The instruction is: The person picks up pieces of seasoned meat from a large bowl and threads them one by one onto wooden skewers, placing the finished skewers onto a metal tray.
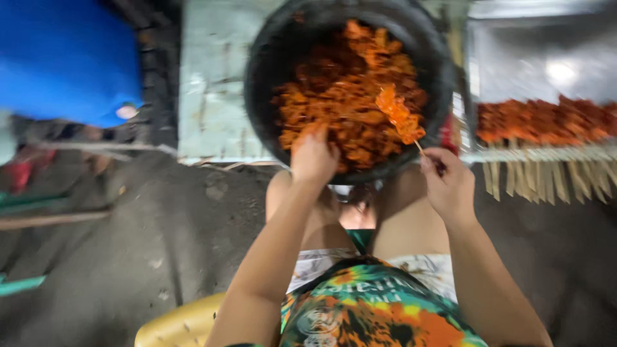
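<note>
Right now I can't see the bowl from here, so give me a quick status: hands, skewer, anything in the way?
Left hand down in the marinated meat, black basin. Right hand pinching a part-loaded skewer over it. Finished skewers on the tray at right. Nothing blocking.

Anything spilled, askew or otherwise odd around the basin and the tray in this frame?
Nothing stands out. The marinated meat sits inside the black basin, none over the rim. The finished skewers lie in a fairly even row on the metal tray. The right hand holds a loaded skewer; the left hand reaches into the meat.
</note>
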